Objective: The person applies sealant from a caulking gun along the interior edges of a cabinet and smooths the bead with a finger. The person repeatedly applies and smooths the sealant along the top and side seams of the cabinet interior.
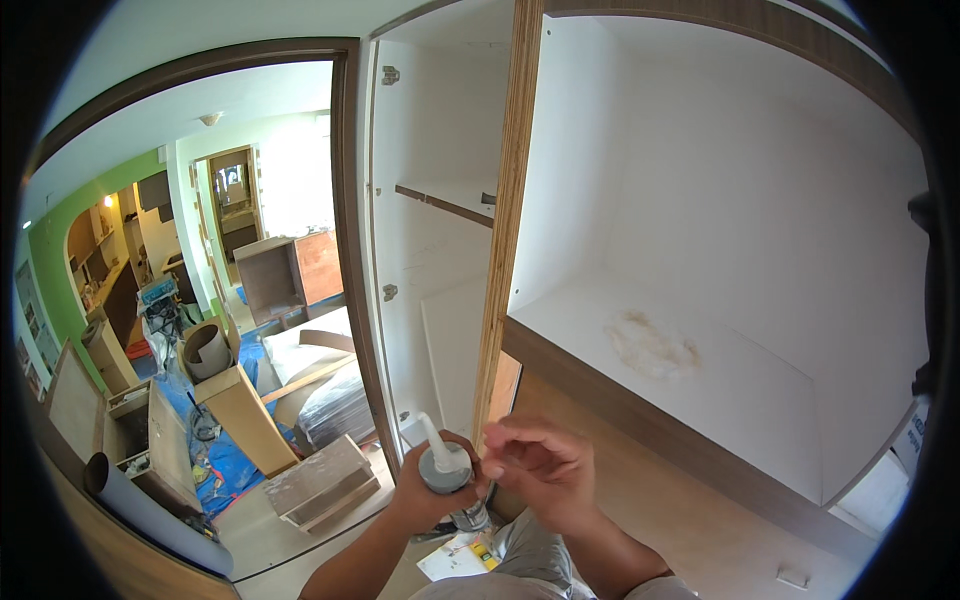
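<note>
My left hand (418, 492) is wrapped round a sealant tube (446, 474), just under its grey round front end. A white tapered nozzle (431, 438) points up and slightly left from that end. Beside it, close to the tube's right side, is my right hand (545, 475). Its fingers are curled in and drawn together near the thumb; whatever may be between them is too small to make out. Lower down, part of a shiny body (471, 518) shows beneath the hands, partly hidden by them.
A tall white cabinet (440, 250) with hinges stands ahead, beside a raw plywood edge (508, 200). To the right is a white compartment with a brown stain (655, 343). Through the doorway (350, 200) are cabinet boxes (322, 485), a rolled sheet (150, 515) and blue floor covering (225, 480).
</note>
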A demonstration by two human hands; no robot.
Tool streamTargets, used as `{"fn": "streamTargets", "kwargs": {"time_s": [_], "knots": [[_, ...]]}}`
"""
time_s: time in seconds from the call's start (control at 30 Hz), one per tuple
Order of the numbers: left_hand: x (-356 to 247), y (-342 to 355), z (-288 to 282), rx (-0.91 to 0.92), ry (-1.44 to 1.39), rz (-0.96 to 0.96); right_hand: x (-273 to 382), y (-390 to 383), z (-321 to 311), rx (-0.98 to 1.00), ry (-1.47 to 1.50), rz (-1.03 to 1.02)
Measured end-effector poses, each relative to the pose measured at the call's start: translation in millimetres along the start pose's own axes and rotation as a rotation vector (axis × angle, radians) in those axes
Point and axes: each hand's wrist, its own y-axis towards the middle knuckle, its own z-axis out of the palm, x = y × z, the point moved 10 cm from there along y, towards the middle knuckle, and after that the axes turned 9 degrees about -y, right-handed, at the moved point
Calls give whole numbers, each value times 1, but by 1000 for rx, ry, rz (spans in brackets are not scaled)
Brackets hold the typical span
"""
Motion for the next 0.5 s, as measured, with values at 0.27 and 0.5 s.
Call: {"fn": "streamTargets", "kwargs": {"time_s": [0.27,0.5], "knots": [[22,-18,6,45,-18,-81,-24,12,26,-32,-38,69],[29,-21,13,35,-93,-142,-45,1,15,-41,-1,101]]}}
